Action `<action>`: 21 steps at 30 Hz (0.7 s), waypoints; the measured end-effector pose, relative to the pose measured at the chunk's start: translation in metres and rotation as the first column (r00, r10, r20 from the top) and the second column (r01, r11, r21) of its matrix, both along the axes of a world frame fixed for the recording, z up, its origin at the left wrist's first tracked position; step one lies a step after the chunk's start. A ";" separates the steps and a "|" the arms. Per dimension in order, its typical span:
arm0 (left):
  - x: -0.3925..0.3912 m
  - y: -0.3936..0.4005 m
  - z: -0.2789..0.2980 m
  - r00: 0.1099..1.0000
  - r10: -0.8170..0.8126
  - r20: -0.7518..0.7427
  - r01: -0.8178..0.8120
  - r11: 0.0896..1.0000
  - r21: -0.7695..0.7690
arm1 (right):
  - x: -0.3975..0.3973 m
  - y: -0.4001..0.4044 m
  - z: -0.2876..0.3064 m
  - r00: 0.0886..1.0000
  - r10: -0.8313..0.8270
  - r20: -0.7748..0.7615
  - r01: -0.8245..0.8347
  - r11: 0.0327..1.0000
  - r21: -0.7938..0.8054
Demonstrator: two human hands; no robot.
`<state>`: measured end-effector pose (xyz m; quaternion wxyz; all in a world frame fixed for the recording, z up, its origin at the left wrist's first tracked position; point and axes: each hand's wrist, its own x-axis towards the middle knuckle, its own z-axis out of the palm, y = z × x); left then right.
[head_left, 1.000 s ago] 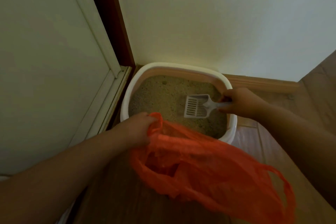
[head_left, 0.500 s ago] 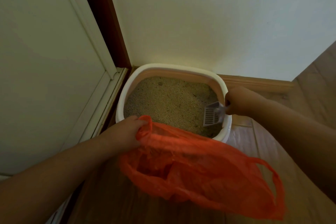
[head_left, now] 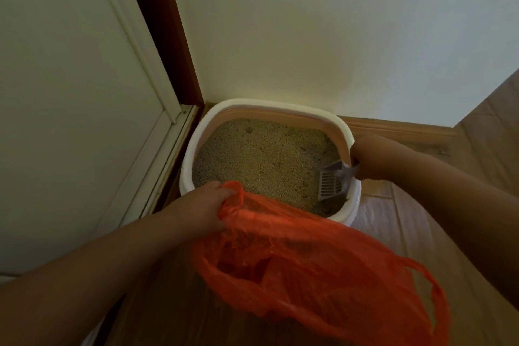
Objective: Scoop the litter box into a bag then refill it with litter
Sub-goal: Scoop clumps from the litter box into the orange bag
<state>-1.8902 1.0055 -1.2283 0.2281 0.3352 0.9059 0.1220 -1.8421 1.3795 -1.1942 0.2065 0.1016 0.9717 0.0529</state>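
A white litter box (head_left: 244,105) with a pinkish inner rim stands in the corner, filled with beige litter (head_left: 264,160). My right hand (head_left: 373,157) grips the handle of a grey slotted scoop (head_left: 332,184), whose blade points down into the litter at the box's right near side. My left hand (head_left: 202,208) holds the edge of an orange plastic bag (head_left: 309,267) at the box's near rim. The bag hangs open below, in front of the box.
A white door (head_left: 70,93) with a dark brown frame (head_left: 160,28) stands at the left. A pale wall (head_left: 337,36) with a wooden skirting board (head_left: 398,128) runs behind the box. Wooden floor (head_left: 477,135) spreads to the right and below.
The scoop has moved from the middle of the litter to the right near side and tipped blade-down. My left hand keeps the bag at the rim.
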 end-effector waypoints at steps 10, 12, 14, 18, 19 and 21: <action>0.002 0.001 -0.004 1.000 -0.016 0.008 0.016 1.000 0.025 | -0.004 -0.007 -0.010 0.995 -0.060 0.085 0.062 0.998 -0.021; 0.002 0.001 -0.004 1.000 -0.018 0.008 0.018 0.999 0.028 | -0.003 -0.009 -0.017 0.996 -0.053 0.078 0.057 0.997 -0.051; 0.003 0.002 -0.004 1.000 -0.011 0.016 0.011 1.000 0.025 | -0.001 -0.010 -0.024 0.998 -0.043 0.055 0.048 0.995 -0.088; 0.002 0.002 -0.004 1.000 -0.011 0.019 0.011 1.000 0.002 | 0.002 -0.008 -0.022 0.998 -0.049 0.035 0.054 0.989 -0.135; 0.002 0.002 -0.004 1.000 -0.009 0.021 0.009 1.000 0.001 | 0.002 -0.007 -0.018 0.998 -0.055 0.036 0.060 0.988 -0.144; 0.001 0.001 -0.005 1.000 -0.011 0.018 0.011 1.000 0.001 | -0.002 -0.004 -0.011 0.998 -0.056 0.018 0.057 0.990 -0.131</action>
